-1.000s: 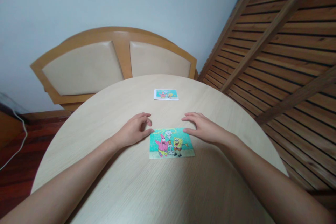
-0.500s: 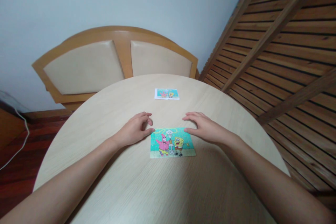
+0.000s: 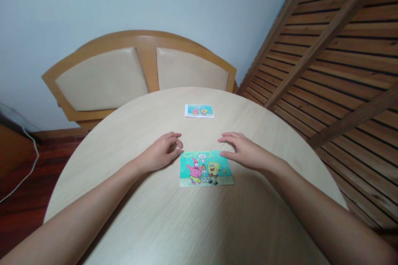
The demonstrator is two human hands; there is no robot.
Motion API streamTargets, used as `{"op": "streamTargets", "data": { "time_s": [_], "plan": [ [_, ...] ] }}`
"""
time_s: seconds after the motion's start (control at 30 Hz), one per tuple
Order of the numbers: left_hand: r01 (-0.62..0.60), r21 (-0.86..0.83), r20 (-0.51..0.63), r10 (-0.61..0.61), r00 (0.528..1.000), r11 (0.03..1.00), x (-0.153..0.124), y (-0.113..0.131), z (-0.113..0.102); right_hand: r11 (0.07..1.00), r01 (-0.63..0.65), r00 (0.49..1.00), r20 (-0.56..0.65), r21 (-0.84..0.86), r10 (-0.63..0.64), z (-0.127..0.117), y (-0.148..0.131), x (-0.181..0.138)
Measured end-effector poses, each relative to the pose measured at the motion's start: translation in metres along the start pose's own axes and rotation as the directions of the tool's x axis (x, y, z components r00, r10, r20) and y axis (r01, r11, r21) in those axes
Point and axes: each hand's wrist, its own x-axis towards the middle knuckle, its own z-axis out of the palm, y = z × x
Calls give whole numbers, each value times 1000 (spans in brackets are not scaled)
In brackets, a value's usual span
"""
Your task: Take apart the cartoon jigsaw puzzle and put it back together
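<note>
An assembled jigsaw puzzle (image 3: 205, 169) with three cartoon figures on a turquoise ground lies flat on the table. My left hand (image 3: 163, 151) rests at its upper left corner, fingers apart and curved, the thumb tip by the corner. At the upper right corner is my right hand (image 3: 241, 149), fingers also apart, with the thumb tip over or touching the puzzle's edge. Neither hand grips anything. Farther back lies a small picture card (image 3: 199, 111) with a similar cartoon scene and a white border on its left.
The round pale wooden table (image 3: 130, 223) fills the lower view. Behind it stands a wooden bench back (image 3: 149, 66) with cream panels, against a pale wall. A slatted wooden panel (image 3: 342, 70) rises on the right. A white cable (image 3: 29, 174) hangs at far left.
The whole view has shifted slightly, so everything appears a little farther right. My hands and the puzzle keep the same places relative to each other.
</note>
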Motion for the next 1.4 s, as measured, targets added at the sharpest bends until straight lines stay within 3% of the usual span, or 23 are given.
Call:
{"op": "streamTargets", "data": {
  "time_s": [0.77,1.4],
  "plan": [
    [-11,96,35,8,999,995,-3,8,3,1000,-26,1000,17,5,26,-3,-7,0],
    [-21,99,53,16,998,995,-4,11,0,999,26,999,23,42,-27,-11,-16,0]
  ]
}}
